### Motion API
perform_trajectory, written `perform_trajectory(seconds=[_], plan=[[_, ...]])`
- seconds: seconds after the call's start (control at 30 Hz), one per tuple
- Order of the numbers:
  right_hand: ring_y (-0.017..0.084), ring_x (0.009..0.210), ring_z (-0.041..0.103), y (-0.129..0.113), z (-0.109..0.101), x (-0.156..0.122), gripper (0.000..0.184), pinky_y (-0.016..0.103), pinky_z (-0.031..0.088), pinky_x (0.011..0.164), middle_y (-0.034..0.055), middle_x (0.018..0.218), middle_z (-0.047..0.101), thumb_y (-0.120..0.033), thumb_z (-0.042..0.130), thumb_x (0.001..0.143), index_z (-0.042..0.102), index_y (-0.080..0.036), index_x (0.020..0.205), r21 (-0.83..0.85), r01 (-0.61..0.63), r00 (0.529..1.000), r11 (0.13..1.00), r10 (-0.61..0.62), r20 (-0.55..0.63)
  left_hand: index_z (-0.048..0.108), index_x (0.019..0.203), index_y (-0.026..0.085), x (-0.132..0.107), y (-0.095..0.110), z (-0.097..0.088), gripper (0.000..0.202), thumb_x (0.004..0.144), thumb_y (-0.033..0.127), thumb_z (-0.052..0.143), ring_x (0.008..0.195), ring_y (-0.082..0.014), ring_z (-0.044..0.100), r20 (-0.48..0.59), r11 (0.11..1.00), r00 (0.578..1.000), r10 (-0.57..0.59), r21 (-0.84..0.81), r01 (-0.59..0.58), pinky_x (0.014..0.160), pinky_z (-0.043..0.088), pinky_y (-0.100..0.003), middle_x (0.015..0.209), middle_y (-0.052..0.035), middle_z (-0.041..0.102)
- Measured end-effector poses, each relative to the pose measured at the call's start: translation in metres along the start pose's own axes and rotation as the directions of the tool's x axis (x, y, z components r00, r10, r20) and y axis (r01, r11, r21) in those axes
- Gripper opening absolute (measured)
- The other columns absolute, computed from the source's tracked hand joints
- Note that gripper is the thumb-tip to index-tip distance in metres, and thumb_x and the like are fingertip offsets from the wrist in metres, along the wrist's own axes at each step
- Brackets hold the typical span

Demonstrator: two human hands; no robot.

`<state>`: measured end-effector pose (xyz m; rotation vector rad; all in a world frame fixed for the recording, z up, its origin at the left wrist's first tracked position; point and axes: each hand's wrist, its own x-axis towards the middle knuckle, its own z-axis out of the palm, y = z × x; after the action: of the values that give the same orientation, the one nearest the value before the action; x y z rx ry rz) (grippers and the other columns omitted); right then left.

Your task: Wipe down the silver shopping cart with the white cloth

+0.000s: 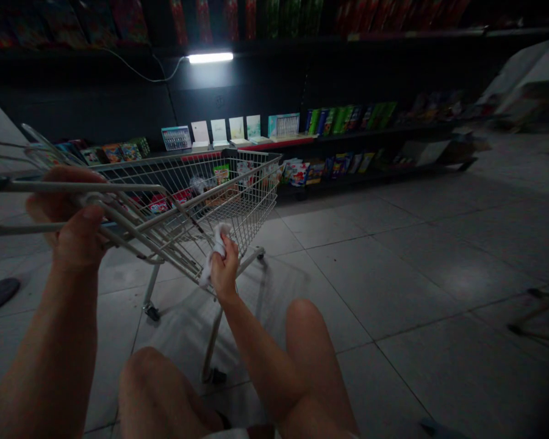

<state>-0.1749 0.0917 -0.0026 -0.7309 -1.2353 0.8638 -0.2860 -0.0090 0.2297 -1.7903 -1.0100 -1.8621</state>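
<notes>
White cloth (pixel 218 242) is clutched in the right hand (pixel 227 266). Just beyond it, the cart (pixel 238 181) is clasped by the left hand (pixel 75 228).

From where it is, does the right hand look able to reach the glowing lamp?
Probably not: the right hand holds a white cloth at the shopping cart, which stands between it and the lamp on the far shelving.

Dk. shelving unit (pixel 265 85) w/ lit white tube lamp (pixel 210 58), thin pale cable (pixel 153 80); top: red and green upright goods (pixel 231 21), blurred; mid.: pale upright boxes (pixel 253 126), blue-and-green tall packs (pixel 333 121); btm.: multicol. snack bags (pixel 297 173). Lt.-grey floor tiles (pixel 421 262).
</notes>
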Motion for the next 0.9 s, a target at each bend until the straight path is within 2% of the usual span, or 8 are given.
perform_trajectory(seconds=[0.1,0.17,0.27,0.4,0.5,0.63,0.83,0.9], plan=[[0.021,0.118,0.054,-0.075,0.018,0.022,0.053,0.041,0.046,0.105,0.0104,0.124,0.057,-0.014,0.045,0.082,0.054,-0.023,0.133,0.041,0.230,0.969,0.972,-0.233,0.087,0.073,0.076,0.024,0.002,-0.005,0.001,0.022,0.062,0.041,0.069,0.051,-0.0104,0.046,-0.002,0.999,1.000,0.021,-0.049,-0.021,0.044,0.025,-0.029,0.062,0.0014,0.056],[0.023,0.122,0.052,-0.093,0.021,0.028,0.055,0.043,0.045,0.108,0.0104,0.128,0.055,-0.014,0.047,0.082,0.050,-0.024,0.136,0.029,0.352,0.925,0.935,-0.353,0.140,0.073,0.076,0.025,0.003,-0.008,0.000,0.023,0.061,0.041,0.068,0.050,-0.0113,0.046,0.021,0.998,0.998,0.051,-0.033,-0.050,0.044,0.026,-0.029,0.062,0.0014,0.057],[0.025,0.124,0.051,-0.063,0.011,0.020,0.054,0.045,0.044,0.109,0.0131,0.129,0.054,-0.015,0.049,0.082,0.051,-0.021,0.135,-0.020,0.401,0.902,0.916,-0.391,0.180,0.072,0.078,0.027,0.004,-0.011,-0.005,0.026,0.059,0.044,0.067,0.050,-0.0126,0.048,0.046,0.998,0.998,0.054,-0.015,-0.053,0.043,0.027,-0.029,0.063,0.0018,0.059],[0.026,0.111,0.056,-0.013,-0.009,0.007,0.048,0.047,0.047,0.103,0.0146,0.115,0.061,-0.015,0.048,0.078,0.059,-0.015,0.125,-0.109,0.278,0.951,0.954,-0.257,0.169,0.071,0.078,0.026,0.004,-0.013,-0.008,0.032,0.056,0.049,0.070,0.047,-0.0115,0.047,0.068,0.999,0.997,0.027,-0.035,-0.025,0.040,0.027,-0.027,0.062,0.0018,0.059],[0.023,0.111,0.057,-0.035,-0.013,0.016,0.047,0.042,0.048,0.102,0.0121,0.117,0.061,-0.015,0.047,0.081,0.059,-0.018,0.127,-0.067,0.317,0.940,0.946,-0.304,0.155,0.072,0.076,0.026,0.004,-0.013,-0.007,0.034,0.055,0.053,0.071,0.047,-0.0108,0.045,0.032,0.999,0.999,0.033,-0.024,-0.032,0.041,0.026,-0.026,0.060,0.0023,0.057],[0.023,0.127,0.049,-0.072,-0.003,0.042,0.051,0.042,0.041,0.111,0.0079,0.135,0.052,-0.016,0.048,0.086,0.054,-0.027,0.135,-0.050,0.514,0.839,0.856,-0.491,0.233,0.073,0.080,0.027,0.002,-0.014,-0.011,0.038,0.056,0.057,0.073,0.053,-0.0129,0.047,0.035,0.999,0.998,0.042,-0.013,-0.042,0.047,0.027,-0.028,0.064,0.0015,0.059],[0.022,0.112,0.055,0.009,-0.017,0.040,0.047,0.040,0.046,0.104,0.0126,0.115,0.058,-0.012,0.045,0.078,0.067,-0.015,0.120,-0.187,0.345,0.928,0.920,-0.304,0.216,0.074,0.082,0.025,0.002,-0.014,-0.017,0.039,0.061,0.058,0.072,0.060,-0.0152,0.050,0.080,0.998,0.996,0.037,0.043,-0.041,0.052,0.031,-0.031,0.068,-0.0003,0.061],[0.022,0.105,0.057,0.017,-0.028,0.038,0.045,0.039,0.049,0.099,0.0113,0.107,0.061,-0.011,0.045,0.076,0.069,-0.015,0.114,-0.209,0.334,0.928,0.919,-0.281,0.247,0.073,0.080,0.025,0.003,-0.013,-0.017,0.037,0.060,0.057,0.072,0.058,-0.0142,0.050,0.072,0.998,0.996,0.053,0.023,-0.055,0.050,0.030,-0.031,0.067,0.0001,0.061]])
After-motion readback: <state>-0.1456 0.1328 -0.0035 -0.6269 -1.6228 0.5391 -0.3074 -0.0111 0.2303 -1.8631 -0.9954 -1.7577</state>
